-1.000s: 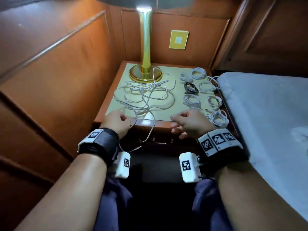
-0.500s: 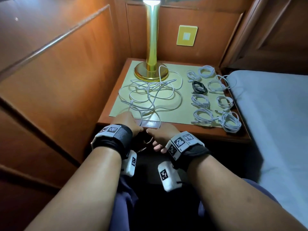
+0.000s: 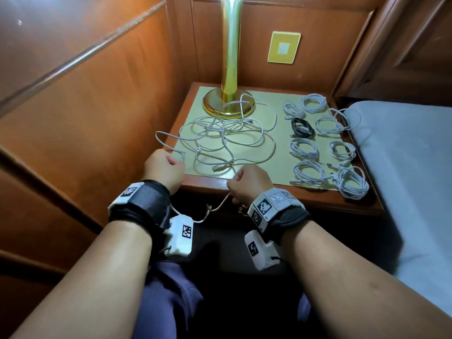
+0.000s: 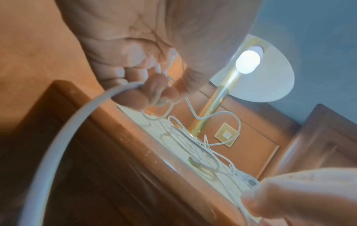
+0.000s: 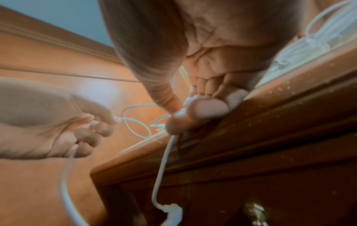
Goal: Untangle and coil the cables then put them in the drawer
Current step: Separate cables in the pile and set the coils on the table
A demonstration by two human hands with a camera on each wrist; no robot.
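A tangle of white cables [image 3: 227, 135] lies on the nightstand's pale mat [image 3: 276, 157], in front of the lamp base. My left hand [image 3: 162, 167] is at the stand's front left edge, fingers curled round a white cable [image 4: 81, 122]. My right hand [image 3: 247, 182] sits at the front edge, thumb and fingers pinching the same white cable [image 5: 164, 160]. The cable sags between both hands below the table top [image 3: 215, 209], and a connector end [image 5: 172, 212] hangs down. The drawer front [image 5: 270, 191] below is closed, with a brass handle [image 5: 255, 212].
Several coiled white cables [image 3: 308, 172] and one black coil [image 3: 302, 127] lie in rows on the mat's right side. A brass lamp [image 3: 230, 69] stands at the back. A wood-panelled wall [image 3: 85, 106] is on the left, a bed [image 3: 411, 179] on the right.
My right hand moved left from beside the coils to the front edge and took hold of the hanging cable. The left hand kept its grip and both hands pulled the strand apart.
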